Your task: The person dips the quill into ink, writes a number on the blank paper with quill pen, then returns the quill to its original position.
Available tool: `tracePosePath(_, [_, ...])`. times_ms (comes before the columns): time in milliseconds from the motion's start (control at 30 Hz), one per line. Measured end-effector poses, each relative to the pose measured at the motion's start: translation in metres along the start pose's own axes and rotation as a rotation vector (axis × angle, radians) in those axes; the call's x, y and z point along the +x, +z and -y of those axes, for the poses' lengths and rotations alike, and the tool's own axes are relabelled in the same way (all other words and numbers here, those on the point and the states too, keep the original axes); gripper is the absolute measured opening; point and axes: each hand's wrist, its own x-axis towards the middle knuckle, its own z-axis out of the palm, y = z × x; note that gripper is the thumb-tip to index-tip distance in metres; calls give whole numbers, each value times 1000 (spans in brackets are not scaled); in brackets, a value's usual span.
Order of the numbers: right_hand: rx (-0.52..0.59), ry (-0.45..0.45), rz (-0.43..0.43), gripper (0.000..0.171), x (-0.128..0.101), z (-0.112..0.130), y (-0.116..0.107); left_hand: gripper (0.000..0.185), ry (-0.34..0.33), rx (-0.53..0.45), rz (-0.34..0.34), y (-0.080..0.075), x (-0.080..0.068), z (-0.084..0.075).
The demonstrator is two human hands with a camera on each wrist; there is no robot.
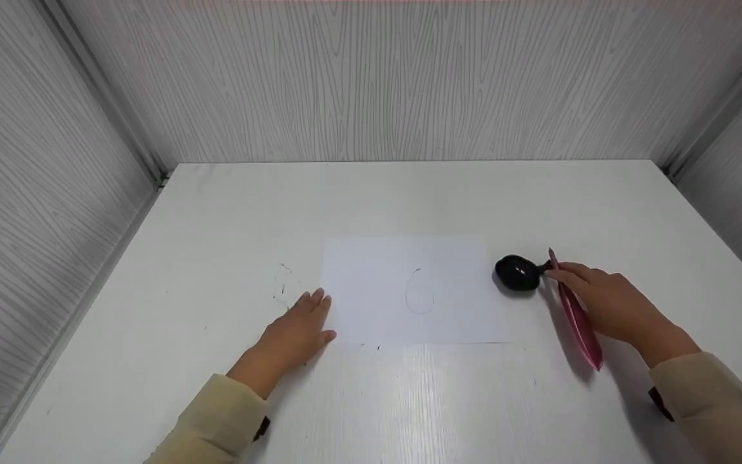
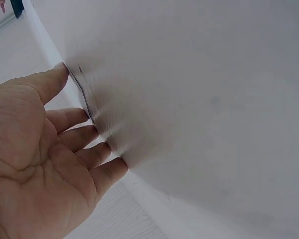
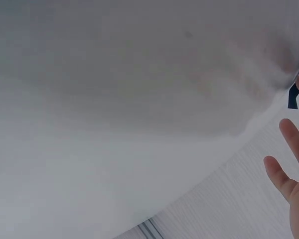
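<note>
In the head view a white sheet of paper [image 1: 371,270] lies on the table, bearing a thin pencil-like outline [image 1: 419,299] resembling a 6. My left hand [image 1: 297,328] rests palm down at its left edge, fingers straight. My right hand [image 1: 612,303] holds a slim pink, pen-like thing [image 1: 577,322] between thumb and index finger. It has a pointed upper end and a wider lower body. Beside these fingertips lies a glossy black oval thing [image 1: 518,273] with a short stem; whether they touch the stem I cannot tell. In the right wrist view, two fingers [image 3: 276,172] look extended.
The white table [image 1: 409,200] carries small dark marks left of the paper. Grey wood-grain panels [image 1: 371,77] enclose it at the back and on both sides.
</note>
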Motion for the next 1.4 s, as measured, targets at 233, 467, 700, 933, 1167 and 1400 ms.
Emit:
tracePosePath(233, [-63, -99, -34, 73, 0, -2, 5, 64, 7, -3, -11, 1, 1, 2])
tracePosePath(467, [-67, -60, 63, 66, -1, -1, 7, 65, 3, 0, -5, 2, 0, 1])
tracePosePath(700, [-92, -26, 148, 61, -2, 2, 6, 65, 2, -4, -15, 3, 0, 1])
tracePosePath(933, [-129, -55, 133, 54, -2, 5, 7, 65, -1, -7, -10, 2, 0, 1])
tracePosePath(1167, [-136, -53, 130, 50, -3, 4, 10, 65, -6, 1, 2, 3, 1, 1])
tracePosePath(1400, [-117, -53, 108, 50, -3, 3, 9, 65, -13, 14, -9, 5, 1, 0])
